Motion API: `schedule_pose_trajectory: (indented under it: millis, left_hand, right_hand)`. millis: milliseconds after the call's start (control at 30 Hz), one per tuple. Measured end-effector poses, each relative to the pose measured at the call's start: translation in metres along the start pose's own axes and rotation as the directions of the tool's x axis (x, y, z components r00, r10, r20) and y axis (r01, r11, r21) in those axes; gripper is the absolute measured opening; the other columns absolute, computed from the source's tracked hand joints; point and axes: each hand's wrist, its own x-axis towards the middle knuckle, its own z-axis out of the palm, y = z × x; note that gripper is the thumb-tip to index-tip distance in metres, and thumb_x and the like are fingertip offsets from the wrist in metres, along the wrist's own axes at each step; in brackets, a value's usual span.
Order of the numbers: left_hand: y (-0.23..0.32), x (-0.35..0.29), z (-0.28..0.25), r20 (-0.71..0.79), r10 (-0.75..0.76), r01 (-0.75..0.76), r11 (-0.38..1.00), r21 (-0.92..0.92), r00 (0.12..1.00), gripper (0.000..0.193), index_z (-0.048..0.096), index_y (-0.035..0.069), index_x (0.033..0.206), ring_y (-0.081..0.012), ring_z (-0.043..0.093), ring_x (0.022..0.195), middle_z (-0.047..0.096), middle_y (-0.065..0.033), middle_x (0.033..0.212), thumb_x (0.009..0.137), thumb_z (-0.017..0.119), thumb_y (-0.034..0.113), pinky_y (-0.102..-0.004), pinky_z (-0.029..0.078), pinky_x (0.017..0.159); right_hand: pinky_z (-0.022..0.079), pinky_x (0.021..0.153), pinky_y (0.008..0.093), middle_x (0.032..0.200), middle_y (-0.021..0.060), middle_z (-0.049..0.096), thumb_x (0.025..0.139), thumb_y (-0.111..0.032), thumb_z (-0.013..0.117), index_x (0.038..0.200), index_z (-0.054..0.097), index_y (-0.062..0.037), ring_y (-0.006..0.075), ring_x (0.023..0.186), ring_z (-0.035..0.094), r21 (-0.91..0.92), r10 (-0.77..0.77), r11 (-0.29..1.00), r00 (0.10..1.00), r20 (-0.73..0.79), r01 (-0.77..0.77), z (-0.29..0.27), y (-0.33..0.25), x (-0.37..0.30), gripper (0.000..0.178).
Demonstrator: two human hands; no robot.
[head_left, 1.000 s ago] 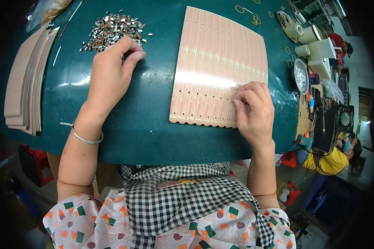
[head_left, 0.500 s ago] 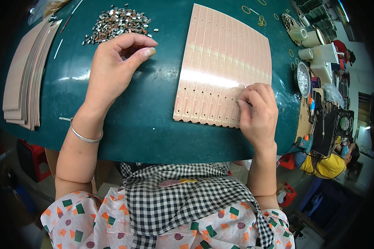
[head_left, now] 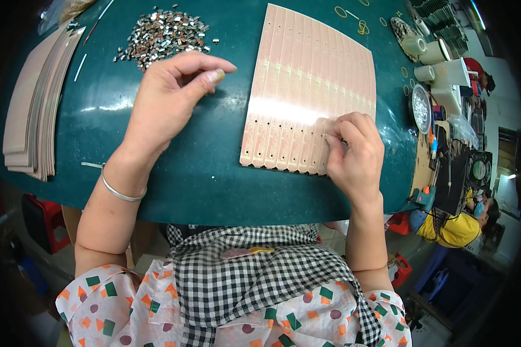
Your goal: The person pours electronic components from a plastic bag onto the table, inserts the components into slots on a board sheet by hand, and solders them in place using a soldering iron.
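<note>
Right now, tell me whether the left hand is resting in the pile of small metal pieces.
No: the left hand hovers just below the metal pieces, fingertips pinched.

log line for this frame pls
left hand: pinched shut, beside pile of small metal clips | right hand: fingertips on row of pink punched strips

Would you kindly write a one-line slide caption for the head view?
Right hand presses the fanned pink strips on a green table; left hand pinches beside small metal clips.
</note>
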Motion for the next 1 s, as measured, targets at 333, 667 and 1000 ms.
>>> schedule_pose_trajectory:
  millis: [333,667,1000]
  left_hand:
    - [0.029,-0.022,0.048,0.267,-0.243,0.353,0.770,-0.531,0.932,0.029,0.060,-0.001,0.111,-0.0087,0.064,0.081,0.068,-0.0040,0.087,0.083,0.070,0.000,-0.0221,0.051,0.076]
    - [0.036,-0.032,0.067,0.365,-0.230,0.420,0.666,-0.617,0.902,0.031,0.057,0.000,0.111,-0.0074,0.063,0.075,0.068,-0.0035,0.084,0.085,0.073,0.006,-0.0213,0.050,0.069]
    - [-0.002,0.013,-0.009,0.021,0.331,-0.168,0.421,0.891,0.943,0.020,0.069,0.010,0.086,-0.0229,0.056,0.095,0.061,-0.0022,0.093,0.069,0.079,0.015,-0.0413,0.036,0.087]
  right_hand:
    - [0.048,0.076,0.0346,0.088,0.0097,0.064,0.071,0.004,0.070,0.085,0.065,-0.0020,0.0264,0.084,0.061,0.458,0.086,0.888,0.993,-0.083,-0.038,-0.016,-0.025,0.009,0.016]
    - [0.050,0.069,0.0315,0.085,0.0096,0.065,0.069,0.008,0.072,0.082,0.065,0.0005,0.0223,0.078,0.062,0.665,0.055,0.742,0.981,-0.184,0.083,-0.007,-0.046,0.004,0.016]
    - [0.047,0.074,0.0325,0.092,0.0098,0.061,0.074,0.005,0.066,0.082,0.059,-0.0002,0.0247,0.088,0.056,0.388,0.164,0.915,0.980,-0.111,-0.110,0.000,-0.003,-0.007,0.012]
